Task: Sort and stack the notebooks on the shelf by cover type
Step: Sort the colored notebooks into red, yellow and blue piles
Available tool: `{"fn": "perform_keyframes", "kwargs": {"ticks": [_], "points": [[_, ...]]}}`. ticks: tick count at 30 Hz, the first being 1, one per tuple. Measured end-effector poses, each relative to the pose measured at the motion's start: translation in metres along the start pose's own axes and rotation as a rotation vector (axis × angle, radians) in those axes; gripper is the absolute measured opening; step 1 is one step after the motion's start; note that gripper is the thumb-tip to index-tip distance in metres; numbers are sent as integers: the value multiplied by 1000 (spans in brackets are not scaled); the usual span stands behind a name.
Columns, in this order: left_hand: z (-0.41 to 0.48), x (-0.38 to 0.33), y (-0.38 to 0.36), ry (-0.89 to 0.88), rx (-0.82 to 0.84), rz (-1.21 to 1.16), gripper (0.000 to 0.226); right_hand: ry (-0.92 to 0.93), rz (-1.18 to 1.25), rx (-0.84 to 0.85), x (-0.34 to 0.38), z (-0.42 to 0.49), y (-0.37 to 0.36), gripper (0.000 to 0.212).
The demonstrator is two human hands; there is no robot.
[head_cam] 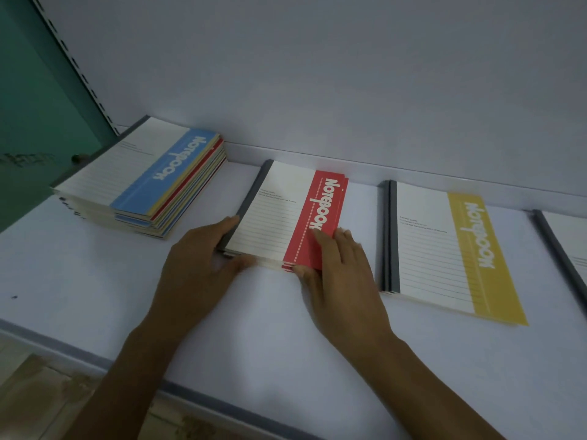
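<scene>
**Shelf (pixel 270 338) check: notebook sort, one moment**

Nearest, lower left of frame: tan floor (pixel 38 392) below shelf's grey front lip. Two bare forearms come up from bottom centre over the white shelf surface.

Left hand (pixel 197 265), centre frame: fingers curled vs. spine edge of red stack (pixel 286 214), thumb along its near edge, so the hand clasps the near left corner.

Right hand (pixel 340 277), just right of it: fingers laid fairly straight on red band of top cover, thumb vs. near edge. Not closed round anything.

Red stack lies flat, centre frame. Several notebooks, edges slightly stepped, grey spines at left.

Right of centre, apart from red stack: yellow stack (pixel 444 249), flat, at least two grey spines showing.

Far right edge: another notebook (pixel 568 246), mostly cut off by frame; cover colour cannot be told.

Upper left: mixed stack (pixel 139 176), taller, blue-band cover on top, w/ red, yellow & blue edges beneath. Set askew to the others.

Behind all: white back panel (pixel 317 74). Far upper left: green wall (pixel 31 90) & slotted upright (pixel 79 68).
</scene>
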State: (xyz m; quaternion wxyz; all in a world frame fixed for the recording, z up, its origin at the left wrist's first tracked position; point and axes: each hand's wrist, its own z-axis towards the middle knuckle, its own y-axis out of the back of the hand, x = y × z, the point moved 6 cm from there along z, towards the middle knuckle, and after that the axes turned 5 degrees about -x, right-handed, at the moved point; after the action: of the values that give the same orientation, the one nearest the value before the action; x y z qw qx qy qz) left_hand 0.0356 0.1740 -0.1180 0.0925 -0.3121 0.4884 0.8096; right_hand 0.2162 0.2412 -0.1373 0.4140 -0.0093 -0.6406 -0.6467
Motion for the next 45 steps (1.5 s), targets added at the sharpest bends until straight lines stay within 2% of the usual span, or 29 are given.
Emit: {"fn": "perform_keyframes", "kwargs": {"ticks": [3, 7, 10, 15, 19, 23, 26, 30, 33, 36, 38, 39, 42, 43, 45], "points": [[-1, -2, 1, 22, 46, -70, 75, -10, 62, -35, 1, 0, 5, 71], [1, -3, 1, 33, -22, -93, 72, -64, 82, -30, -4, 4, 4, 75], [2, 3, -1, 31, -4, 8, 61, -35, 1, -10, -3, 5, 1, 73], [3, -1, 3, -43, -95, 145, 55, -32, 140, -55, -3, 7, 9, 71], [3, 5, -2, 29, -11, 90, 61, -17, -18, -50, 0, 6, 8, 70], [-3, 0, -4, -5, 47, 85, 62, -59, -76, -8, 4, 4, 9, 81], [-7, -4, 7, -62, -1, -42, 54, -76, -103, -75, 19, 3, 13, 87], [-9, -4, 50, -302, -95, -108, 31, -32, 38, -283, 71, 5, 8, 59], [1, 8, 89, -482, -185, -2, 31, 131, 95, -446, 119, 3, -7, 31], [24, 45, 114, -410, -176, 233, 41, 154, 168, -473, 147, 5, -31, 22], [34, 76, 124, -297, -116, 356, 48, 103, 254, -463, 156, 8, -44, 16], [34, 88, 128, -300, -112, 389, 46, 61, 305, -465, 159, 10, -48, 12], [22, 100, 140, -477, -265, 391, 35, -93, 450, -489, 164, 17, -54, 11], [17, 98, 144, -524, -309, 371, 34, -156, 512, -473, 166, 21, -56, 4], [7, 93, 149, -585, -357, 327, 25, -274, 669, -393, 169, 28, -65, 24]]}}
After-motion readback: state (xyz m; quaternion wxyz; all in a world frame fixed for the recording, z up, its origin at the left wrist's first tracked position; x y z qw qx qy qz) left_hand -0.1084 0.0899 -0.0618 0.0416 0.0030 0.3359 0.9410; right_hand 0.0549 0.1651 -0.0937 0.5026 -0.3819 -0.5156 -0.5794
